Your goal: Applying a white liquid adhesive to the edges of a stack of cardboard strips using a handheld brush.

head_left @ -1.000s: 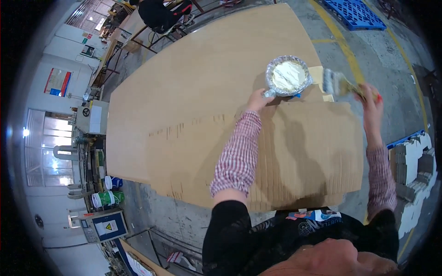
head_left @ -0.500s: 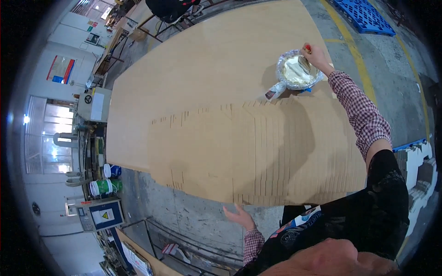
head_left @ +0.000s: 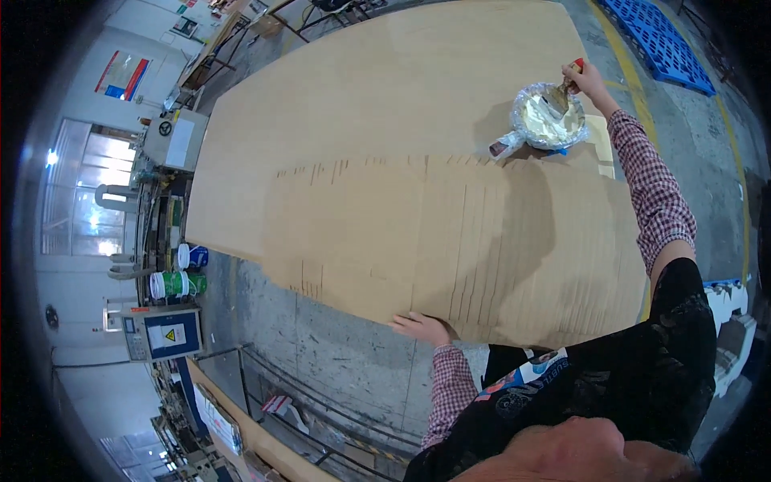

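The flat paintbrush [head_left: 560,95] stood slanted at the pan, its red-tipped handle toward one o'clock and its bristles toward seven, down at the white paste; how deep they sat could not be told. The right hand [head_left: 589,80] was closed around its handle. The film-wrapped pan [head_left: 524,112] rested on the tabletop [head_left: 377,96], at one o'clock from the middle of the cardboard sheets [head_left: 438,241], its own handle pointing to eight. Between six and seven o'clock, the left hand [head_left: 423,328] touched the sheets' near edge, its fingers laid over the border; whether it also pinched them from below could not be told. Past the tabletop, a blue plastic pallet [head_left: 658,40] lay between one and two o'clock, and a green-and-white bucket [head_left: 170,284] stood near nine.
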`<act>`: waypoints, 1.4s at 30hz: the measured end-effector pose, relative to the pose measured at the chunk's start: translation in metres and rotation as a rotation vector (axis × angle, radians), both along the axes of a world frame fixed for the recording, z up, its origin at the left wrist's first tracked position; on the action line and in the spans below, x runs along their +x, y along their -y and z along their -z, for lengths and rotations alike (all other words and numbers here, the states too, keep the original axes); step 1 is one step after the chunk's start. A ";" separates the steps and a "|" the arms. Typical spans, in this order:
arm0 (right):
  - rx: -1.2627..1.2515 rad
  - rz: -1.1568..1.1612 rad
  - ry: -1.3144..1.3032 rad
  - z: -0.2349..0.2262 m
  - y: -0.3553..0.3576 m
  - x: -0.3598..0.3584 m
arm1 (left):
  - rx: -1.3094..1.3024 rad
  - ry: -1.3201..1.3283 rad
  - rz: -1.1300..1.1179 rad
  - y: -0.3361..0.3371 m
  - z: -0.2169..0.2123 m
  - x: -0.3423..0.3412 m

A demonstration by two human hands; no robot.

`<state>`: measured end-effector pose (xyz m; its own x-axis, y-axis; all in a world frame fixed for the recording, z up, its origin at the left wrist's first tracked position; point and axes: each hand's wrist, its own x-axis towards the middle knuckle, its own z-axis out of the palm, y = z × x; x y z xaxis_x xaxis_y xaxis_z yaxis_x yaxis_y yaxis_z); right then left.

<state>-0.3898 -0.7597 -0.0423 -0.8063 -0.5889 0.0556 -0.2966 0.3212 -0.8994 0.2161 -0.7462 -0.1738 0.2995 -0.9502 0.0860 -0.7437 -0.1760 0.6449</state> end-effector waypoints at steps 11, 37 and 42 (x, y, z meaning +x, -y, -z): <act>-0.063 0.079 0.004 0.014 -0.011 -0.016 | -0.098 0.042 -0.061 -0.006 0.004 -0.008; -0.172 -0.547 0.270 0.013 -0.078 0.328 | -0.112 0.330 0.396 0.049 -0.009 -0.044; -0.003 -0.430 0.132 0.037 -0.143 0.299 | -0.167 0.257 0.385 0.051 -0.011 -0.042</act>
<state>-0.0905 -0.6166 -0.0790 -0.4886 -0.8720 -0.0290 -0.2852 0.1911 -0.9392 0.1737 -0.7973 -0.1628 -0.1216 -0.9548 0.2714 -0.8731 0.2329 0.4282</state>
